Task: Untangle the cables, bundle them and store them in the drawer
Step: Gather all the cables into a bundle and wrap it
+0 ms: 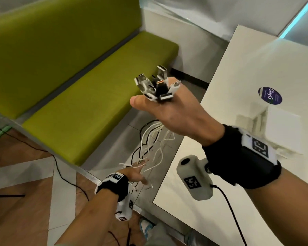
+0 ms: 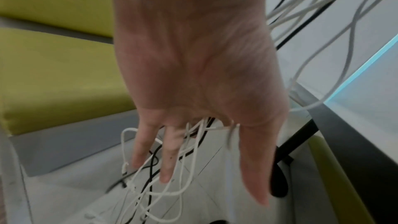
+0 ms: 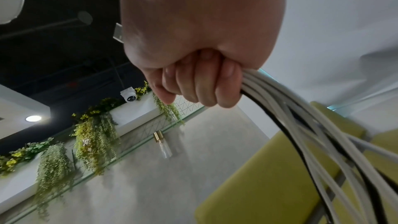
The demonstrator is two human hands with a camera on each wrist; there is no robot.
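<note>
My right hand (image 1: 169, 107) is raised in front of me and grips a bunch of white and black cables (image 3: 301, 117) just below their plugs. The USB plugs (image 1: 155, 86) fan out above the fist. The loose cable strands (image 1: 153, 142) hang down from that hand towards the floor. Lower down, my left hand (image 1: 137, 174) has its fingers (image 2: 168, 159) straight and spread, with several strands (image 2: 189, 151) running between them. The cable ends dangle past the fingertips. No drawer is in view.
A green padded bench (image 1: 89, 103) stands to the left. A white table (image 1: 256, 86) with a round sticker (image 1: 269, 95) is on the right, its dark leg (image 2: 280, 168) close to my left hand. A black cord (image 1: 64, 176) trails over the floor.
</note>
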